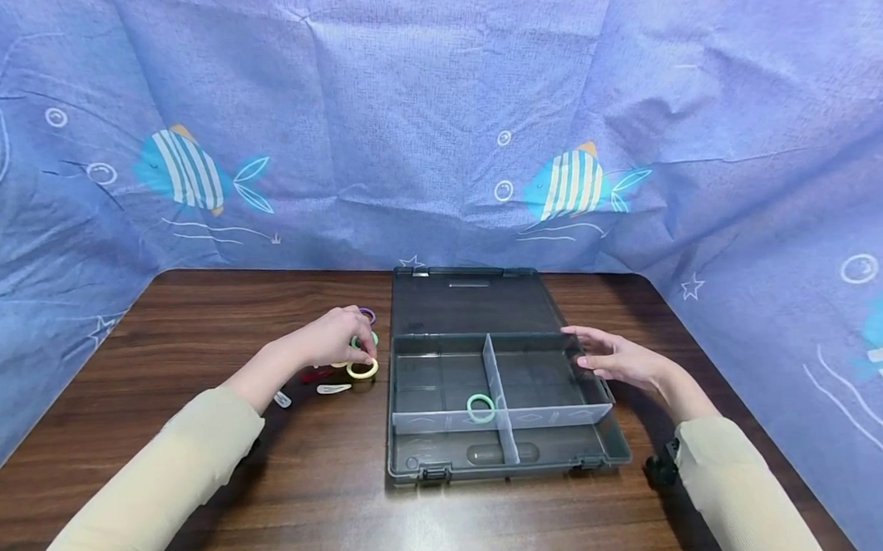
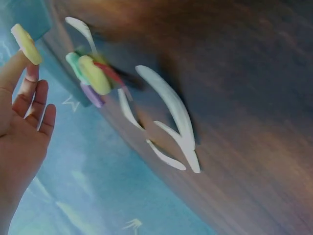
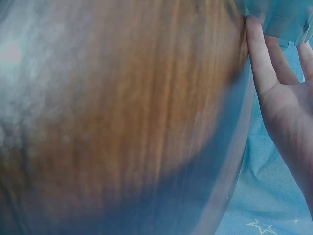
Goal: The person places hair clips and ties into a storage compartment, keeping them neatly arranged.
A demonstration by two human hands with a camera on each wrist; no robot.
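Note:
My left hand (image 1: 342,337) pinches a pale yellow hair tie (image 1: 362,369) left of the open grey plastic box (image 1: 527,472). In the left wrist view the yellow tie sits at the thumb and fingertip, off the table. Near that hand lie a purple hair tie (image 1: 368,314), a green hair tie (image 1: 373,339), another yellow tie (image 2: 95,74), a red clip (image 1: 316,374) and several white hair clips (image 1: 333,389). Inside the box a mint green hair tie (image 1: 481,408) leans on the divider. My right hand (image 1: 626,361) touches the box's right wall with fairly straight fingers.
The box's lid (image 1: 473,303) lies folded back behind it. Translucent dividers (image 1: 495,372) part the box into compartments. Everything stands on a dark wooden table (image 1: 289,516). A blue curtain (image 1: 420,143) with fish hangs behind.

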